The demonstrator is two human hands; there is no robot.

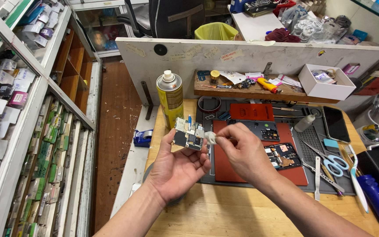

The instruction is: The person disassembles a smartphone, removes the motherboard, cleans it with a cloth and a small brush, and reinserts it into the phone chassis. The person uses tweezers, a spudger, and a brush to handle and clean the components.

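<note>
view from above a cluttered wooden bench, looking down at two bare hands held up over its left front part. the left hand, palm up, has its fingers closed around the lower edges of a small circuit board, held upright just above the bench's left edge. the right hand has thumb and fingers pinched shut on a small white wad, which touches the board's right edge.

directly behind the board stands a tall yellow spray can with a white nozzle, close to the bench's left edge. under and behind the right hand lies a dark work mat with a red pad on it, carrying an opened phone body just right of the right hand. further right on the mat lie blue-handled scissors, metal prying tools and a dark phone, well apart from the hands. a white box sits on a raised wooden shelf at the back, against a white partition.

bare wood shows along the front of the bench, below the forearms. left of the bench, a narrow strip of floor runs between it and glass-fronted shelves packed with small boxes.
</note>
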